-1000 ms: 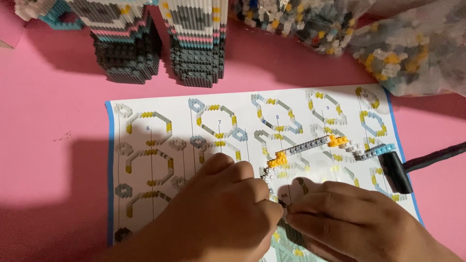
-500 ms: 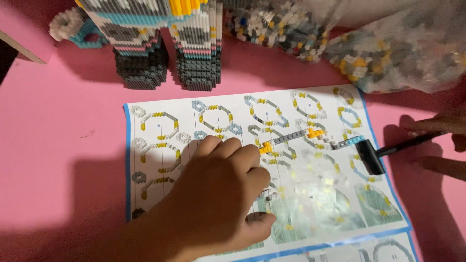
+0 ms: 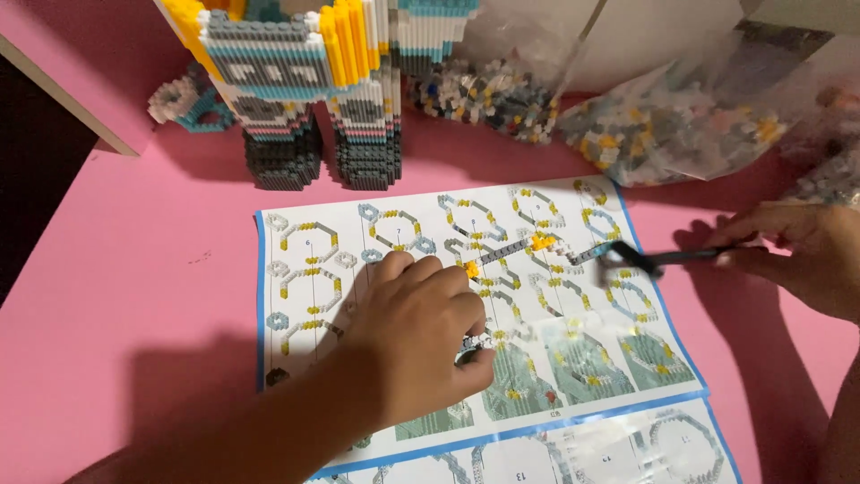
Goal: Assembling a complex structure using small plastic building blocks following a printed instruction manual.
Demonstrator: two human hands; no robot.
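Lifted off the sheet (image 3: 394,233), right hand (image 3: 802,251) now grasps the black tool (image 3: 658,260) (left hand (image 3: 417,336) pinches bricks (image 3: 475,342)).

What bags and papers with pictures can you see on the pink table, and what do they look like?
Instruction sheet: flat in the middle of the table, white with a blue border, printed with yellow, grey and blue block diagrams; the left hand rests on it.
Clear plastic bag: top right, crumpled, full of grey, yellow and white tiny blocks.
Second clear bag: top centre, beside the block figure, holding mixed dark and pale blocks.
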